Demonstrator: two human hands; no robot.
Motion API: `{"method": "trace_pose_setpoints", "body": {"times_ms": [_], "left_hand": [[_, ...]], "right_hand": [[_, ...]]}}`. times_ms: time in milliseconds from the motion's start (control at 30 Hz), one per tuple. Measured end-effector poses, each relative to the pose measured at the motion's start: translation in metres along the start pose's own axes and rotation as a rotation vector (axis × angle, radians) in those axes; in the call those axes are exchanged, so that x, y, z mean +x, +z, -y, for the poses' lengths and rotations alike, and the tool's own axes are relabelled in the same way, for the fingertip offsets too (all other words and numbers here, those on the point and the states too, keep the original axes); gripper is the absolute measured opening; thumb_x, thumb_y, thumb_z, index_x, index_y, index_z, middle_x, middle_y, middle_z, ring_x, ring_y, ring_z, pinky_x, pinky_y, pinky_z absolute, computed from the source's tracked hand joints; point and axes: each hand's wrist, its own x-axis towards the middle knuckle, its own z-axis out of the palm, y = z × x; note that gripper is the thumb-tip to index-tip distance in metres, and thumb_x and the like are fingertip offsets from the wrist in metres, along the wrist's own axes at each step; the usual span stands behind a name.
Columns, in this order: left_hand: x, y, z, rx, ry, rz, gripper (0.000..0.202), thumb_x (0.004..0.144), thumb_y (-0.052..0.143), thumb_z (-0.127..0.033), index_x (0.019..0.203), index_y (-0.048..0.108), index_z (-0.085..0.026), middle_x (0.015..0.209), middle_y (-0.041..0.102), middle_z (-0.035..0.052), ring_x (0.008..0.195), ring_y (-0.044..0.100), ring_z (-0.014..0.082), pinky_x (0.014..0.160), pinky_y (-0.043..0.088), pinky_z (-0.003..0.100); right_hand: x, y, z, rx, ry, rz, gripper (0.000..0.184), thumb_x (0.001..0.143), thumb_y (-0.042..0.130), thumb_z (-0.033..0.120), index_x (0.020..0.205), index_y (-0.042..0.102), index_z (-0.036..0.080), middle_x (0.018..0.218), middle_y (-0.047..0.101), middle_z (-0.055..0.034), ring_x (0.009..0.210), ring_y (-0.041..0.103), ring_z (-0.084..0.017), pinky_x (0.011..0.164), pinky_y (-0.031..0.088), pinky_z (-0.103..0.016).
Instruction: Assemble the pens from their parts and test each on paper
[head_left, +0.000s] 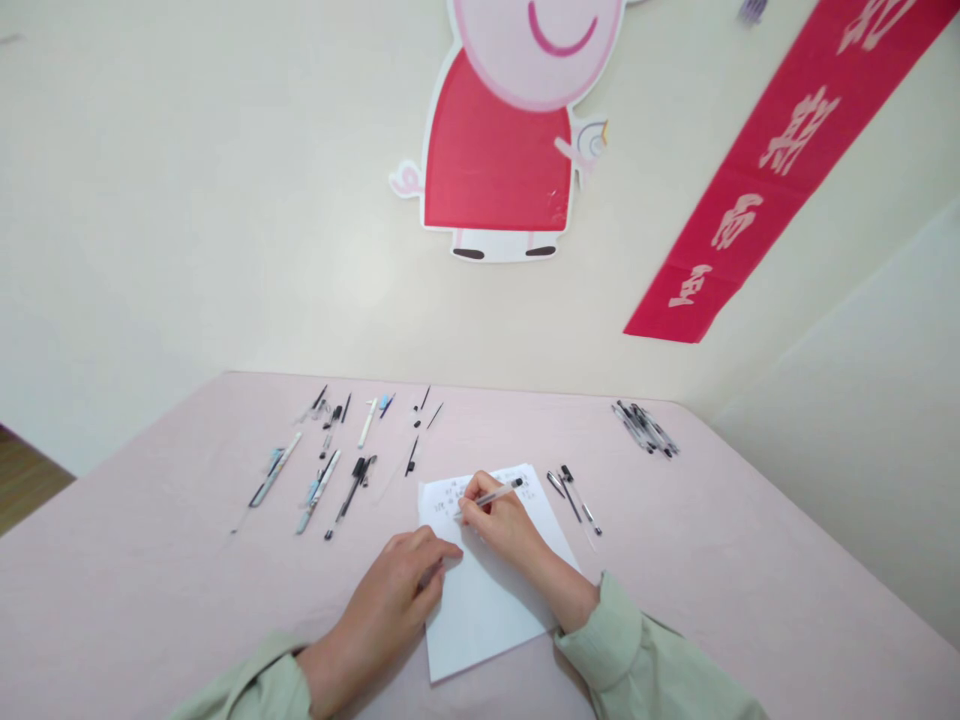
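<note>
A white sheet of paper [487, 600] lies on the pink table [150, 580] in front of me, with small writing near its top edge. My right hand [499, 520] is closed around a clear pen [491, 497] with a black cap end, its tip resting on the paper's upper left. My left hand [401, 580] lies on the paper's left edge with its fingers curled loosely, pressing the sheet down; nothing shows in it.
Several pens and pen parts [330, 470] lie spread across the table to the left. Two pens [574, 495] rest just right of the paper. A bundle of pens [645, 428] sits at the far right. A cartoon pig cutout [510, 130] and a red banner [772, 160] hang on the wall.
</note>
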Motion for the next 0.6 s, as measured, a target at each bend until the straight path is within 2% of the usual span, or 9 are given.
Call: {"method": "trace_pose_setpoints", "body": {"times_ms": [600], "left_hand": [[0.0004, 0.0005, 0.0008, -0.017, -0.009, 0.005, 0.032, 0.085, 0.041, -0.013, 0.102, 0.066, -0.023, 0.092, 0.063, 0.0049, 0.094, 0.057, 0.0219, 0.086, 0.043, 0.036]], "right_hand": [[0.0012, 0.0014, 0.0, -0.044, 0.02, 0.008, 0.008, 0.079, 0.054, 0.023, 0.071, 0.052, 0.022, 0.064, 0.059, 0.0043, 0.063, 0.054, -0.013, 0.063, 0.039, -0.023]]}}
